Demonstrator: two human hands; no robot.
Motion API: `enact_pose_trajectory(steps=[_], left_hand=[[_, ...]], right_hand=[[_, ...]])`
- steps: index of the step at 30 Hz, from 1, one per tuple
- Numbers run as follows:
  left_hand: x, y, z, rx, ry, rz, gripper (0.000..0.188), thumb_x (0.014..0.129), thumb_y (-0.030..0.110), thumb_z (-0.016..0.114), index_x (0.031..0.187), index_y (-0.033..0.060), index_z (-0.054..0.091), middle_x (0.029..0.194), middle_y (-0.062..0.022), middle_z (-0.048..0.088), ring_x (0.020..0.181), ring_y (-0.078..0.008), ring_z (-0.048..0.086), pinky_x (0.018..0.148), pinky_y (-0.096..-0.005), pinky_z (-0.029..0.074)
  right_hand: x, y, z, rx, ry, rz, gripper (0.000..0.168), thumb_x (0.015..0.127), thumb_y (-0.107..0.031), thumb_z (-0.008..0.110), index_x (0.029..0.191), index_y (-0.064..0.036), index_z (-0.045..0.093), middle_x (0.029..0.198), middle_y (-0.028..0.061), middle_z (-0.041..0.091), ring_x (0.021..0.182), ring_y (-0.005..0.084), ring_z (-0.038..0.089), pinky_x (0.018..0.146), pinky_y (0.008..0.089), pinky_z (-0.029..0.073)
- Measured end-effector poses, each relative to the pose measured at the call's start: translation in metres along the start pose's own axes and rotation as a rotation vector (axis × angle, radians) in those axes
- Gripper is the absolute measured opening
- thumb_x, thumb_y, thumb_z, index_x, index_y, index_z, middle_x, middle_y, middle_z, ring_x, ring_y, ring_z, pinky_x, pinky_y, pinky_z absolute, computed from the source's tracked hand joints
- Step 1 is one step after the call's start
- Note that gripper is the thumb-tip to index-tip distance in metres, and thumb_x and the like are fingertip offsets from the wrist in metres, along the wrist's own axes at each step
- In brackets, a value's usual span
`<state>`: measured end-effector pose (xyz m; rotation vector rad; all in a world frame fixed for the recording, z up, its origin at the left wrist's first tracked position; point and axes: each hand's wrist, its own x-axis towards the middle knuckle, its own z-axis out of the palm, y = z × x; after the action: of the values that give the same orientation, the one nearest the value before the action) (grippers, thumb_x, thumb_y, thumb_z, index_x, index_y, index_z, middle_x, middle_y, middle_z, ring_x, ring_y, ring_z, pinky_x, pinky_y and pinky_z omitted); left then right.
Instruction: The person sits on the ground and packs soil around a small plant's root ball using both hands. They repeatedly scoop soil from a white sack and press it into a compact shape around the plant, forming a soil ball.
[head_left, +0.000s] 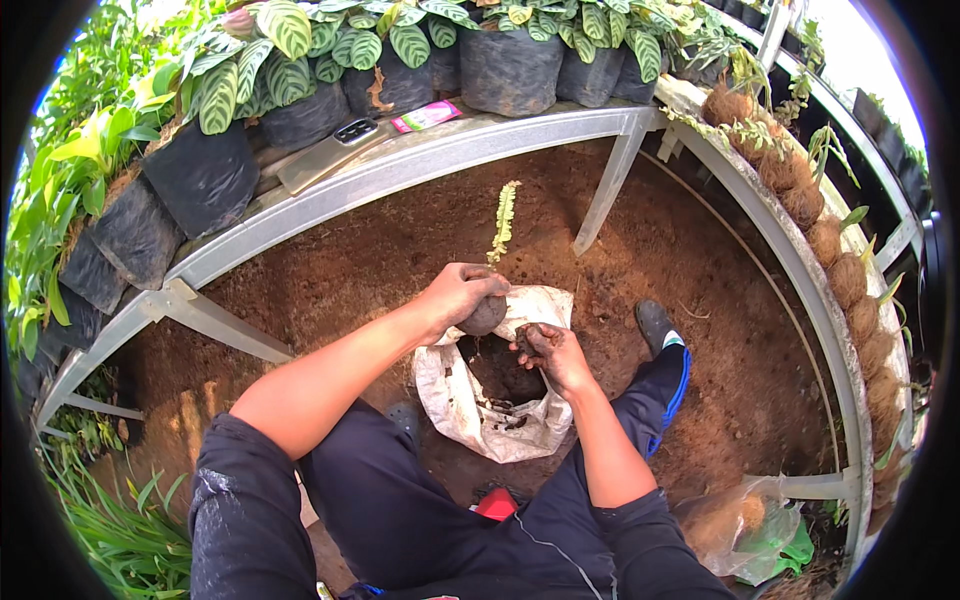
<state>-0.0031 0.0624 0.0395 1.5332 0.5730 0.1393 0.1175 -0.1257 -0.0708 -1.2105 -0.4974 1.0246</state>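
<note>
My left hand (466, 294) grips a dark round ball of soil (484, 316) over the far left rim of a white woven sack (450, 397). A pale green fern-like frond (504, 217) sticks up from behind that hand; where it joins the ball is hidden by my fingers. Over the sack's right side, my right hand (556, 356) holds a clump of dark soil (531, 340), its fingers smeared with dirt. Dark soil (506, 375) lies inside the sack, whose mouth is rolled outward, with crumbs scattered on the near fold.
A metal-framed bench (420, 154) curves ahead, bearing black-bagged plants (510, 71), a phone (334, 154) and a pink packet (425, 116). Coir-wrapped plants (825, 240) line the right bench. Metal legs (609, 187) reach the soil floor. A clear plastic bag (742, 525) lies at lower right.
</note>
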Motion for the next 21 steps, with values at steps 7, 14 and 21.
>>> enact_pose_trajectory(steps=[7,14,21], left_hand=[[0.002,0.003,0.004,0.019,-0.009,-0.012,0.024,0.09,0.022,0.068,0.104,0.0028,0.074,0.103,-0.0059,0.07,0.098,-0.0144,0.062,0.091,-0.03,0.047],[0.006,0.0,0.006,0.052,0.017,0.005,0.026,0.088,0.023,0.07,0.105,0.003,0.073,0.104,-0.0073,0.071,0.096,-0.0149,0.064,0.09,-0.0304,0.049],[0.004,0.0,0.005,0.072,0.05,-0.02,0.028,0.086,0.024,0.072,0.105,0.0033,0.073,0.104,-0.0075,0.071,0.096,-0.0159,0.064,0.088,-0.0311,0.05]], right_hand=[[-0.002,0.004,0.002,0.046,0.099,-0.11,0.02,0.101,-0.018,0.061,0.106,0.001,0.066,0.092,0.014,0.073,0.067,0.0164,0.064,0.064,0.0302,0.052],[-0.002,-0.007,0.002,0.144,0.046,-0.004,0.025,0.097,-0.015,0.067,0.117,-0.001,0.06,0.111,0.0171,0.072,0.091,0.0248,0.073,0.075,0.0315,0.056],[0.001,-0.006,0.004,0.06,-0.029,0.074,0.028,0.099,-0.018,0.065,0.119,0.0,0.059,0.113,0.0178,0.071,0.094,0.024,0.072,0.081,0.0334,0.056]])
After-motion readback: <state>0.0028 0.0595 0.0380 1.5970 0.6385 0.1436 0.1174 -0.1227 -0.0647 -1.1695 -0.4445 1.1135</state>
